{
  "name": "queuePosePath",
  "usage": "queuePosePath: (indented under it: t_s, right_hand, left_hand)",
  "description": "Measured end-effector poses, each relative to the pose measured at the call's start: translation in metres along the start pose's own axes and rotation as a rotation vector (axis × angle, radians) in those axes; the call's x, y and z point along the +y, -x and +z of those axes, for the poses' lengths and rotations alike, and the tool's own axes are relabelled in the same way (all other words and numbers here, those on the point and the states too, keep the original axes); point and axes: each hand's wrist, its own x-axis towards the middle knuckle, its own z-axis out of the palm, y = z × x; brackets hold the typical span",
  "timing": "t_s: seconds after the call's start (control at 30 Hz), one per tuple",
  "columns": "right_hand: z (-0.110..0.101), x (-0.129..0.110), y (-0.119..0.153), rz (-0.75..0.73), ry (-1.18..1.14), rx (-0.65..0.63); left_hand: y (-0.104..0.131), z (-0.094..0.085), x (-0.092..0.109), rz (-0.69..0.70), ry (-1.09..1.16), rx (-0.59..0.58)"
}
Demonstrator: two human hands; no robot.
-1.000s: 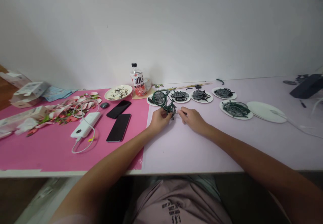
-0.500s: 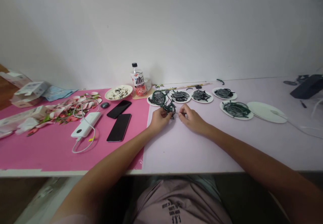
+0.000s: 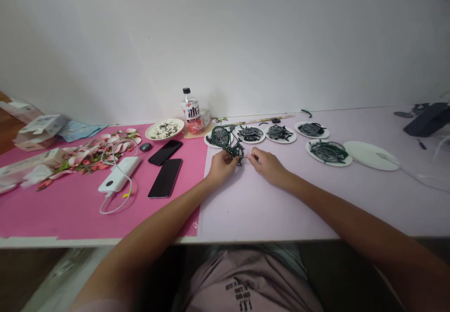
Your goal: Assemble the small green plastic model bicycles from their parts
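Note:
A small dark green model bicycle is tilted in front of me, one large wheel up at the left and the other low at the right. My left hand pinches its lower part from the left. Just right of the lower wheel is my right hand, its fingers pinched together on something thin and too small to make out. Behind the bicycle, white plates hold dark wheels and small black parts. A further plate with green wheels lies to the right.
On the pink mat at left are two phones, a white power bank with cable, and petals. A bottle and a bowl stand behind. A dark object sits far right.
My right hand's fingers have shifted slightly at the lower wheel. The bicycle and my left hand look nearly the same. The whole view has moved very slightly.

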Motion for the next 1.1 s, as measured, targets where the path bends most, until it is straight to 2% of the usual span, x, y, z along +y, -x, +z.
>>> queuePosePath:
  t_s: [0.17,0.63,1.1]
  right_hand:
    - [0.001,0.0,0.001,0.029,-0.008,0.0]
    - [0.005,0.008,0.002,-0.05,-0.18,-0.03]
    - [-0.002,-0.003,0.003,0.015,-0.105,-0.061]
  left_hand:
    - [0.001,0.0,0.001,-0.006,0.011,-0.001]
    - [-0.001,-0.001,-0.001,-0.003,0.013,0.0]
    - [0.0,0.0,-0.001,0.012,0.016,-0.004]
